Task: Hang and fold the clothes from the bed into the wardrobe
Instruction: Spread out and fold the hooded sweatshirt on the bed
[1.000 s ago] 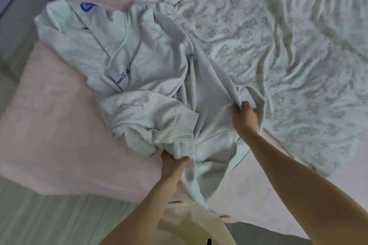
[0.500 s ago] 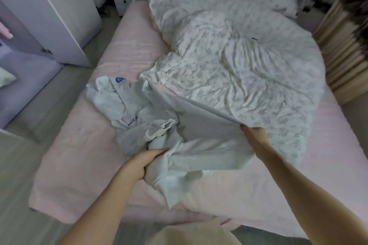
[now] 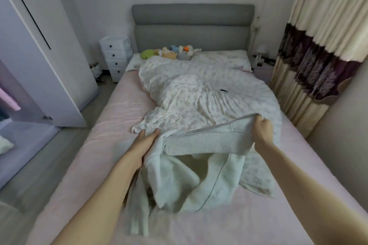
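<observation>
Head view, looking down bed (image 3: 119,117) lengthwise.

Pale grey sweatshirt (image 3: 191,173), ribbed hem stretched taut, body hanging crumpled onto bed (image 3: 111,125)

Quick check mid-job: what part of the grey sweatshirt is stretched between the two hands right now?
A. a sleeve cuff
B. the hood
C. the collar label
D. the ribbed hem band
D: the left hand and right hand each pinch an end of the sweatshirt's wide ribbed hem band, held taut above the bed while the rest hangs below.
</observation>
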Tool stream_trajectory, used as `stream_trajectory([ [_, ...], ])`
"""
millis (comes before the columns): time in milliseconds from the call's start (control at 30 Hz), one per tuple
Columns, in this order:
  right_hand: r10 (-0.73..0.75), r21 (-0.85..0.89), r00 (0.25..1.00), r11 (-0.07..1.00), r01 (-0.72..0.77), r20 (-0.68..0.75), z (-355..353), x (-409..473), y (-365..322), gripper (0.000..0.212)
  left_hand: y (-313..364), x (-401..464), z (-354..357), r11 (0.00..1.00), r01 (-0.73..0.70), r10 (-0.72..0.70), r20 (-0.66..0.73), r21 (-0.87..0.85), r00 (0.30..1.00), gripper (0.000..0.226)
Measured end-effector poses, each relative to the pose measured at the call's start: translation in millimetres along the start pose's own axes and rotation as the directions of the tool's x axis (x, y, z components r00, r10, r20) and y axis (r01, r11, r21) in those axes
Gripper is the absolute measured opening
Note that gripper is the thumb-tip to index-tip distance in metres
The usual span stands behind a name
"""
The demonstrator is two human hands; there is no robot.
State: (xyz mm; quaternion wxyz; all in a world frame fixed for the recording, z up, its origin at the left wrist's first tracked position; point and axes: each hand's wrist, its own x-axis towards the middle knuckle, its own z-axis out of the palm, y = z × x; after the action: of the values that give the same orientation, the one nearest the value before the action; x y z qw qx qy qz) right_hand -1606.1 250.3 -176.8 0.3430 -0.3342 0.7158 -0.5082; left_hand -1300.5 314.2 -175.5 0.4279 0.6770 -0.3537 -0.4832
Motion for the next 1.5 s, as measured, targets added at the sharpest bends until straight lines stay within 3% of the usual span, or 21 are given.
stream_trajectory([
  [67, -0.031, 0.002, 0.998, 1.000, 0.031, -0.063, -8, 20, -33, 0.038, 42, 9, 9, 0.988, 0.067, -0.047, 0.148, -0.139, 0.988, 0.044],
  [167, 0.033, 0.114, 0.996, 0.993, -0.023, -0.084, -20, 70, -75, 0.037, 105, 30, 41, 0.972, 0.160, -0.099, 0.317, -0.173, 0.943, 0.031],
  [267, 0.163, 0.276, 0.984, 0.945, -0.175, 0.066, -23, 123, -113, 0.037, 156, 64, 89, 0.968, 0.173, -0.115, 0.287, -0.184, 0.951, 0.013],
  [333, 0.172, 0.379, 0.971, 0.898, -0.223, 0.164, -21, 161, -143, 0.031, 194, 98, 122, 0.962, 0.145, -0.099, 0.200, -0.233, 0.975, 0.025],
  [433, 0.086, 0.454, 0.962, 0.868, -0.200, 0.260, -13, 207, -201, 0.017, 262, 147, 154, 0.933, -0.028, 0.041, 0.030, -0.359, 0.999, 0.016],
  [500, -0.053, 0.529, 0.960, 0.842, -0.104, 0.273, -14, 239, -257, 0.013, 325, 169, 164, 0.860, -0.216, 0.203, -0.078, -0.462, 0.976, 0.032],
  [633, -0.342, 0.696, 0.908, 0.713, 0.083, 0.243, -32, 268, -351, 0.021, 441, 172, 157, 0.655, -0.527, 0.485, -0.233, -0.542, 0.843, 0.056],
  [733, -0.462, 0.771, 0.875, 0.607, 0.193, 0.144, -56, 271, -387, 0.027, 479, 159, 139, 0.534, -0.638, 0.566, -0.326, -0.555, 0.757, 0.057],
  [800, -0.491, 0.773, 0.870, 0.569, 0.279, 0.047, -73, 268, -394, 0.029, 483, 153, 128, 0.512, -0.666, 0.590, -0.342, -0.543, 0.732, 0.057],
  [900, -0.468, 0.698, 0.878, 0.595, 0.398, -0.102, -92, 266, -373, 0.028, 452, 160, 123, 0.594, -0.715, 0.626, -0.346, -0.369, 0.699, 0.051],
  [1033, -0.299, 0.507, 0.927, 0.776, 0.375, -0.229, -107, 258, -293, 0.024, 357, 175, 135, 0.714, -0.700, 0.682, -0.256, 0.032, 0.685, 0.047],
  [1133, -0.103, 0.402, 0.946, 0.887, 0.228, -0.309, -111, 252, -206, 0.014, 269, 187, 142, 0.740, -0.604, 0.652, -0.096, 0.294, 0.752, 0.045],
  [1267, 0.181, 0.256, 0.912, 0.963, -0.087, -0.369, -111, 235, -82, 0.037, 148, 188, 149, 0.753, -0.479, 0.538, -0.004, 0.451, 0.843, 0.041],
  [1367, 0.328, 0.110, 0.869, 0.944, -0.310, -0.369, -115, 211, 11, 0.043, 55, 171, 156, 0.741, -0.366, 0.423, 0.032, 0.563, 0.906, 0.041],
  [1500, 0.456, -0.084, 0.824, 0.857, -0.509, -0.336, -119, 170, 115, 0.034, -42, 145, 165, 0.723, -0.263, 0.260, 0.102, 0.639, 0.960, 0.039],
])
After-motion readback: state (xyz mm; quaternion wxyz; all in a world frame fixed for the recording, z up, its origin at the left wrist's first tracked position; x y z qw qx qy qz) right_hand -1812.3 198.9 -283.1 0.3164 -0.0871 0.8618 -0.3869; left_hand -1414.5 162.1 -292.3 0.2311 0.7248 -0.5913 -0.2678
